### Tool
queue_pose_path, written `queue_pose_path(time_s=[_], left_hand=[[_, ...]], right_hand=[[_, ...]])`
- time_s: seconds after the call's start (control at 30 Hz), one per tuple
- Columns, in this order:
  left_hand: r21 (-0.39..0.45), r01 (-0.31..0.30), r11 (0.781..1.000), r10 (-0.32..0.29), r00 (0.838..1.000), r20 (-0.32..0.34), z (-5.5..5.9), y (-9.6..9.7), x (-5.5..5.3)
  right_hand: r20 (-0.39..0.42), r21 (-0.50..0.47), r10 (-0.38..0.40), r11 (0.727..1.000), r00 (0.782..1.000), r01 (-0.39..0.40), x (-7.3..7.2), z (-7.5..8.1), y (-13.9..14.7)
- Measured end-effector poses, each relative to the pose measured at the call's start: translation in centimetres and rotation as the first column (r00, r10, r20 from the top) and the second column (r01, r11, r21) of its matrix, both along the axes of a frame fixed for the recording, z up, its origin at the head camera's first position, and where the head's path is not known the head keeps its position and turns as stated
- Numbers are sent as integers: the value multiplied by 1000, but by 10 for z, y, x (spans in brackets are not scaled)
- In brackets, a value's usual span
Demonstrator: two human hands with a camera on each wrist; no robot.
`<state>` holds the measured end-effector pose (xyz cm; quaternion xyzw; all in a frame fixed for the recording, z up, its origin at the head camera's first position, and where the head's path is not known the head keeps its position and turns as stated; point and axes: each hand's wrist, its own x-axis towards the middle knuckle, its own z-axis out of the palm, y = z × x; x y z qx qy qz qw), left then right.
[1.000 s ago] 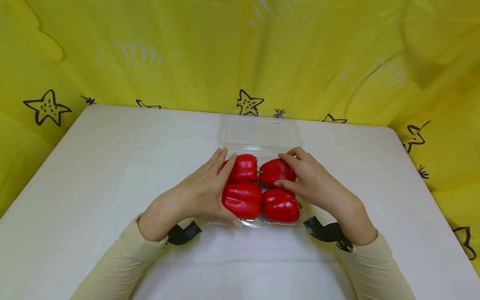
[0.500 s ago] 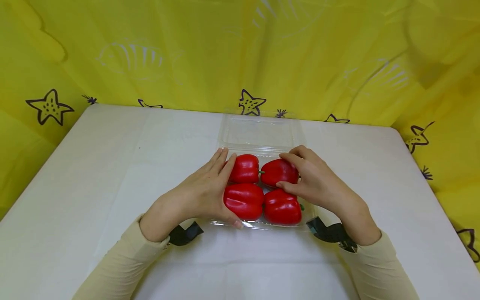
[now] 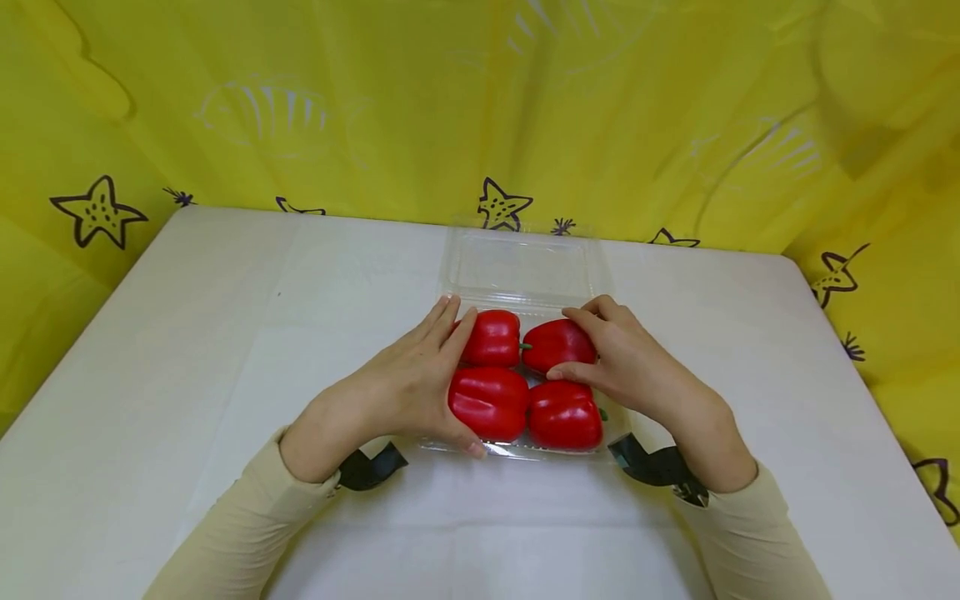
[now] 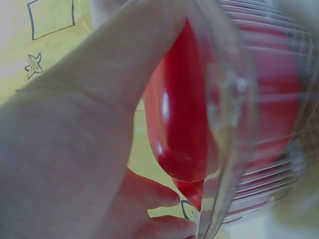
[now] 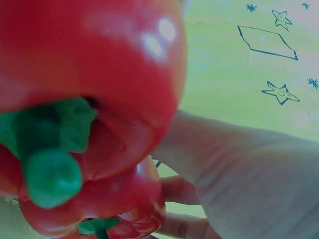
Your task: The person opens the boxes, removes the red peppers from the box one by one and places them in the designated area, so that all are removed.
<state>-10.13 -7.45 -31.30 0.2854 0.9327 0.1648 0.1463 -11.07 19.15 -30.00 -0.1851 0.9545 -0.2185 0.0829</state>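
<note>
Several red bell peppers sit in a clear plastic clamshell box (image 3: 517, 450), two at the back and two in front. My right hand (image 3: 637, 358) grips the back right pepper (image 3: 557, 343), thumb on its near side and fingers over its far side. My left hand (image 3: 401, 387) rests along the box's left side with fingers spread and fairly straight, beside the back left pepper (image 3: 495, 337) and the front left pepper (image 3: 489, 404). Its thumb lies near the front rim. The front right pepper (image 3: 566, 415) shows its green stem (image 5: 50, 174) large in the right wrist view.
The box's clear lid (image 3: 521, 262) lies open toward the back of the white table (image 3: 225, 333). A yellow curtain (image 3: 405, 108) with starfish and fish drawings hangs behind the table. Dark straps or mounts (image 3: 651, 460) sit under both wrists.
The right thumb and fingers have shifted slightly on the back right pepper. The left hand keeps its place beside the box, and the peppers stay nearly where they were.
</note>
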Motion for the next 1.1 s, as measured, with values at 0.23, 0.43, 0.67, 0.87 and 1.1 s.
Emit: queue_pose_path(time_s=[0.23, 0.43, 0.67, 0.87, 1.1], left_hand=[[-5, -2, 1000, 2, 1000, -4, 0, 0, 0], [-3, -2, 1000, 2, 1000, 3, 0, 0, 0], [1, -2, 1000, 2, 1000, 3, 0, -1, 0], [6, -5, 1000, 5, 1000, -1, 1, -1, 0], [5, -6, 1000, 6, 1000, 4, 1, 0, 0]], right_hand=[[1, 31, -7, 1000, 1000, 7, -1, 2, -5], [-4, 33, -10, 999, 1000, 10, -3, 1, -5], [-84, 11, 21, 1000, 996, -20, -6, -2, 1], [-60, -88, 18, 996, 998, -24, -10, -5, 11], [35, -126, -9, 992, 999, 14, -11, -6, 12]])
